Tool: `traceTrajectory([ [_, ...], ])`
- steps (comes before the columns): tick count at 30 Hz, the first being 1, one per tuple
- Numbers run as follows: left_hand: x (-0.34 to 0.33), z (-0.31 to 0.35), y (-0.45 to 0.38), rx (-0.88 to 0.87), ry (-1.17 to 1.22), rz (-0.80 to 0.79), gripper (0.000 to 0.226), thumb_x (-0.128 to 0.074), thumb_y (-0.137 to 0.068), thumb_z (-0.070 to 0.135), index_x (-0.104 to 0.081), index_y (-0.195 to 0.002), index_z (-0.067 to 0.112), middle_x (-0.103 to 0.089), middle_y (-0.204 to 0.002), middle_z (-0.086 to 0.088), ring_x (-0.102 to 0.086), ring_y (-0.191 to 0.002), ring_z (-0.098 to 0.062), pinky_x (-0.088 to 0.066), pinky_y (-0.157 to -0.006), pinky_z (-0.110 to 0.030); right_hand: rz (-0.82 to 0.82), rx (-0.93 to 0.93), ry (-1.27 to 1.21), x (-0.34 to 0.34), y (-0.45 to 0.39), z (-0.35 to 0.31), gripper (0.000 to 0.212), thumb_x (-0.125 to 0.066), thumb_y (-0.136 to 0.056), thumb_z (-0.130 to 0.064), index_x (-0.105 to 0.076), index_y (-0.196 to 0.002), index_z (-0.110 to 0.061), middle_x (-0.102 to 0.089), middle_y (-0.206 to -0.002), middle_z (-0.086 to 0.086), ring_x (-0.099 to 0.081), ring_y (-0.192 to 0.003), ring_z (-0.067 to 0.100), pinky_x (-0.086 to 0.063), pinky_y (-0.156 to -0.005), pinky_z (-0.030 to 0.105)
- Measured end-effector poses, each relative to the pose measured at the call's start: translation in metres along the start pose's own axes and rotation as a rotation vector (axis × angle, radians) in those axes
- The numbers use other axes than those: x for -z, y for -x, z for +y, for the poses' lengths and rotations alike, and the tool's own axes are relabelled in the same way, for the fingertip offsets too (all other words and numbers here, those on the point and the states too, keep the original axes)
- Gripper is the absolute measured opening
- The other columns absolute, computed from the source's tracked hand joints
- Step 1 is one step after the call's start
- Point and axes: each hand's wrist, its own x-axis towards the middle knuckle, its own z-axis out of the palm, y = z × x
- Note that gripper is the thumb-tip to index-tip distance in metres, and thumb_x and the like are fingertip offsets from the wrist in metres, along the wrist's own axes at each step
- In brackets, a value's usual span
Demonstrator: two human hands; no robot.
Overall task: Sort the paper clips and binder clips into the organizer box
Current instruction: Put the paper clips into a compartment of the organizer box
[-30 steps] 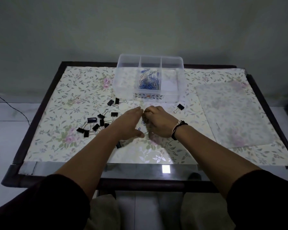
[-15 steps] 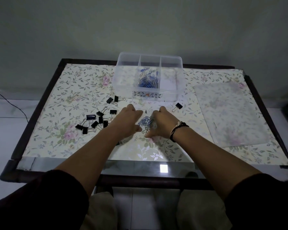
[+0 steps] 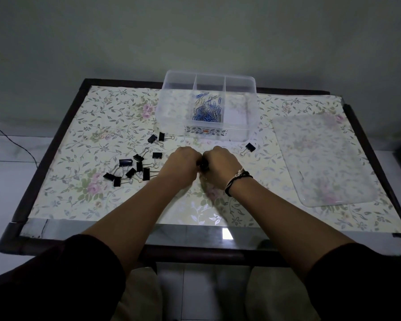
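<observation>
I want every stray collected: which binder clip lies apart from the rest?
The lone binder clip right of the right hand, before the organizer box; all other binder clips lie left of both hands.

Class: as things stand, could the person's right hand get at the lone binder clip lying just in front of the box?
Probably yes. The lone binder clip lies in the open beside the right hand, nothing between them. But that hand is cupped against the left hand, apparently full.

Hands: left hand [image 3: 180, 166] and right hand [image 3: 220, 166] curled, touching
Box: clear plastic organizer box [image 3: 171, 98], blue paper clips [image 3: 207, 111] in middle part
Table: black metal binder clips [image 3: 134, 166] lying left
</observation>
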Motion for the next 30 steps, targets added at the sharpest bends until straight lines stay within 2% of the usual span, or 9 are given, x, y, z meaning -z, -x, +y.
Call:
traceTrajectory([
  [3, 0.002, -0.001, 0.001, 0.006, 0.024, -0.029, 0.014, -0.063, -0.090, 0.013, -0.074, -0.098, 0.010, -0.070, -0.094, -0.009, -0.063, -0.091, -0.029, -0.041, -0.068, -0.032, -0.035, 0.006, 0.031, 0.004, -0.001, -0.001, 0.012, -0.060, -0.084, -0.011, -0.070, -0.090, -0.007, -0.067, -0.087, 0.015, -0.062, -0.084, 0.033, -0.035, -0.062, 0.030],
  [7, 0.004, 0.003, 0.005, 0.019, 0.041, -0.018, 0.012, -0.058, -0.088, 0.013, -0.069, -0.091, 0.010, -0.069, -0.089, -0.010, -0.062, -0.087, -0.030, -0.041, -0.065, -0.033, -0.025, 0.037, 0.058, 0.008, 0.003, -0.003, 0.014, -0.058, -0.083, -0.007, -0.069, -0.092, -0.007, -0.069, -0.087, 0.015, -0.062, -0.083, 0.033, -0.036, -0.060, 0.031],
  [12, 0.032, 0.010, 0.008, 0.040, 0.167, 0.056, 0.014, -0.061, -0.082, 0.008, -0.075, -0.084, 0.010, -0.066, -0.075, -0.003, -0.062, -0.076, -0.024, -0.045, -0.065, -0.030, 0.086, 0.073, -0.026, 0.033, 0.006, -0.001, 0.017, -0.058, -0.081, -0.006, -0.073, -0.088, -0.011, -0.073, -0.084, 0.010, -0.065, -0.083, 0.031, -0.051, -0.068, 0.034],
  [15, 0.066, 0.020, 0.000, 0.025, 0.220, 0.186, 0.014, -0.065, -0.084, 0.010, -0.078, -0.088, 0.010, -0.074, -0.082, -0.004, -0.066, -0.078, -0.021, -0.056, -0.073, -0.034, 0.178, 0.081, -0.054, 0.071, 0.000, -0.004, 0.014, -0.060, -0.082, -0.010, -0.074, -0.081, -0.013, -0.074, -0.076, 0.004, -0.066, -0.076, 0.025, -0.048, -0.070, 0.030],
  [17, 0.088, 0.026, -0.017, 0.020, 0.211, 0.242, 0.014, -0.067, -0.084, 0.011, -0.079, -0.091, 0.011, -0.076, -0.088, -0.005, -0.068, -0.082, -0.022, -0.056, -0.077, -0.035, 0.221, 0.073, -0.060, 0.099, -0.012, -0.006, 0.013, -0.062, -0.080, -0.011, -0.075, -0.080, -0.013, -0.074, -0.073, 0.004, -0.068, -0.075, 0.022, -0.049, -0.071, 0.029],
  [21, 0.114, 0.030, -0.068, 0.061, 0.174, 0.270, 0.018, -0.065, -0.085, 0.006, -0.079, -0.096, 0.009, -0.076, -0.097, -0.008, -0.070, -0.088, -0.024, -0.055, -0.074, -0.030, 0.246, -0.028, -0.101, 0.134, -0.053, -0.004, 0.015, -0.062, -0.080, -0.008, -0.076, -0.081, -0.014, -0.076, -0.078, 0.005, -0.071, -0.083, 0.019, -0.050, -0.069, 0.025],
  [24, 0.116, 0.028, -0.104, 0.082, 0.117, 0.271, 0.020, -0.065, -0.086, 0.005, -0.078, -0.100, 0.011, -0.075, -0.103, -0.007, -0.070, -0.097, -0.025, -0.055, -0.084, -0.032, 0.257, -0.125, -0.108, 0.142, -0.082, 0.003, 0.018, -0.062, -0.081, -0.008, -0.077, -0.086, -0.016, -0.077, -0.082, 0.005, -0.070, -0.086, 0.016, -0.041, -0.057, 0.010],
  [27, 0.107, 0.020, -0.128, 0.107, 0.075, 0.204, 0.021, -0.071, -0.083, 0.011, -0.077, -0.103, 0.014, -0.076, -0.106, -0.007, -0.070, -0.101, -0.025, -0.054, -0.085, -0.032, 0.187, -0.154, -0.129, 0.136, -0.106, 0.012, 0.013, -0.067, -0.082, -0.006, -0.079, -0.086, -0.009, -0.077, -0.082, 0.011, -0.073, -0.087, 0.023, -0.058, -0.074, 0.028],
  [30, 0.099, 0.013, -0.134, 0.125, 0.072, 0.162, 0.031, -0.074, -0.081, 0.015, -0.074, -0.112, 0.015, -0.074, -0.113, -0.005, -0.069, -0.101, -0.024, -0.054, -0.080, -0.031, 0.153, -0.171, -0.143, 0.129, -0.112, 0.019, 0.014, -0.069, -0.083, -0.004, -0.079, -0.093, -0.005, -0.077, -0.092, 0.014, -0.072, -0.092, 0.027, -0.058, -0.086, 0.037],
])
